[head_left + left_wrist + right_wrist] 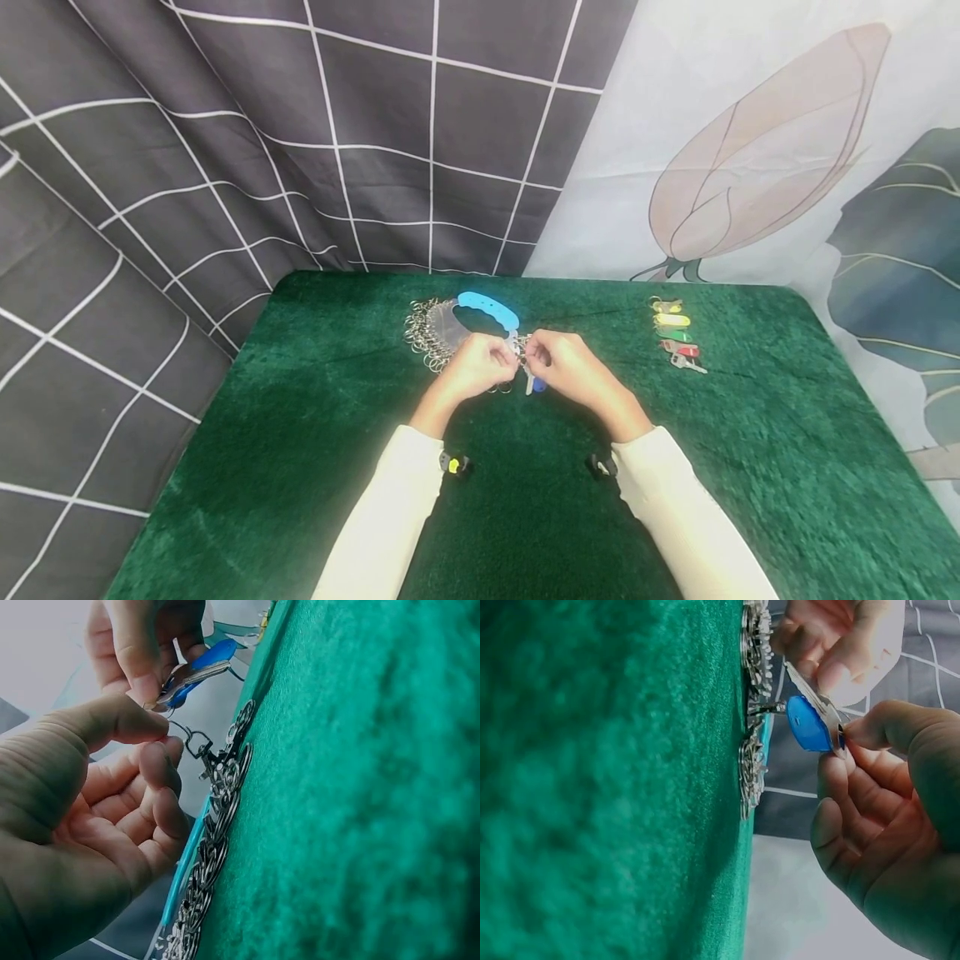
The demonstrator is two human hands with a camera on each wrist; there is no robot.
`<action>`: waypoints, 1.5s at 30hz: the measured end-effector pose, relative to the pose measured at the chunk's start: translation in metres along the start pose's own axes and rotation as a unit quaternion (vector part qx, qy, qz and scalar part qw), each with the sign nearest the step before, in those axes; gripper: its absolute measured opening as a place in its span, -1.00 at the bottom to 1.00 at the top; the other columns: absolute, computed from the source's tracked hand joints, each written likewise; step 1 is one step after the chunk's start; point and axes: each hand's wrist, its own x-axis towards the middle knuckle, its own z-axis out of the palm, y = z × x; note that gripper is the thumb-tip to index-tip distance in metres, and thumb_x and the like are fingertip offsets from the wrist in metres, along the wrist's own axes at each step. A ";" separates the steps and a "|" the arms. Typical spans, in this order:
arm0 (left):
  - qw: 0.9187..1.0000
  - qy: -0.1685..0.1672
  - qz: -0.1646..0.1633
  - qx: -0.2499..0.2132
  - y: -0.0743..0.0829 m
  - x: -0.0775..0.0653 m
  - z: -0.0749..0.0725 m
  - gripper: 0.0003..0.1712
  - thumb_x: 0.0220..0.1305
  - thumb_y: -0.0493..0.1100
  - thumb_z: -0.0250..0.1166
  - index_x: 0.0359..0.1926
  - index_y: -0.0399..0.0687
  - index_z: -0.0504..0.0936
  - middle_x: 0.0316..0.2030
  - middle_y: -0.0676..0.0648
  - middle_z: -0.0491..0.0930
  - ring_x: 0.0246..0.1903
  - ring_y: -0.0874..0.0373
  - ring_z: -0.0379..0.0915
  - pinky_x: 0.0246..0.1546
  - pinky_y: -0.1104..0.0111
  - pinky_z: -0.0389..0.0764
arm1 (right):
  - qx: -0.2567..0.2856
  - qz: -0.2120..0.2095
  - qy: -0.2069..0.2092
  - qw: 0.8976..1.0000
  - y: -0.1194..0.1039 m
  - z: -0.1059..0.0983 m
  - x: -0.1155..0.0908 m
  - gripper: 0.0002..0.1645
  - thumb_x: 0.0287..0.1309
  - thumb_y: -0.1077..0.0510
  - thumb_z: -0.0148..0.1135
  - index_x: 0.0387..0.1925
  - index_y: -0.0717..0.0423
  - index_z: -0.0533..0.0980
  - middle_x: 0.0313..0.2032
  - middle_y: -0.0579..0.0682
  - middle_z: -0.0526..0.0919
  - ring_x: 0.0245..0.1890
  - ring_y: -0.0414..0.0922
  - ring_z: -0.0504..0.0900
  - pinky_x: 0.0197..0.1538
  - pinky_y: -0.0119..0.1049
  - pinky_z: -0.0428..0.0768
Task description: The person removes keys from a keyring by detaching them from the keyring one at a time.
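Observation:
My left hand (pixel 480 364) and right hand (pixel 567 364) work close together at the right end of a key holder with a light blue curved handle (pixel 489 307). Between thumb and index finger, the left hand pinches a small metal key ring (pixel 181 727), linked to a snap clasp (pixel 199 742) on the holder. The right hand pinches a silver key (pixel 815 691) and a blue key tag (pixel 807 725) near their ring end. Key and tag hang just beside the left fingertips. The fingertips partly hide where the rings meet.
Many metal rings and clasps (pixel 422 335) fan along the holder's left side on the green cloth-covered table (pixel 300 467). To the right lies a column of keys with tags, including a yellow tag (pixel 672 320) and a red tag (pixel 687 351). A grid-patterned curtain (pixel 390 108) hangs behind.

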 end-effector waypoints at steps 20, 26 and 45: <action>0.998 0.012 0.021 0.049 0.004 -0.001 0.000 -0.89 0.17 -0.22 0.37 -0.48 -0.08 0.66 -0.53 -0.03 0.64 -0.56 0.19 0.50 -0.47 0.35 0.59 | -0.013 -0.014 0.026 0.999 -0.003 0.003 0.000 -0.92 0.03 0.33 0.25 -0.39 0.14 0.56 -0.50 -0.01 0.64 -0.49 -0.18 0.58 -0.38 -0.26 0.67; 0.996 0.013 0.046 0.080 0.002 -0.001 -0.002 -0.89 0.14 -0.23 0.39 -0.50 -0.05 0.66 -0.50 0.00 0.63 -0.49 0.20 0.51 -0.40 0.33 0.60 | -0.012 0.010 0.023 1.000 -0.003 0.002 0.000 -0.90 0.01 0.33 0.26 -0.37 0.14 0.56 -0.50 -0.01 0.63 -0.49 -0.16 0.57 -0.39 -0.23 0.66; 0.996 0.028 0.059 0.059 -0.001 0.000 -0.001 -0.89 0.17 -0.20 0.35 -0.47 -0.07 0.67 -0.49 -0.02 0.64 -0.47 0.18 0.51 -0.38 0.30 0.60 | -0.026 -0.017 0.034 0.999 -0.004 0.004 0.001 -0.93 0.05 0.33 0.24 -0.38 0.14 0.56 -0.50 -0.01 0.64 -0.49 -0.17 0.57 -0.39 -0.26 0.66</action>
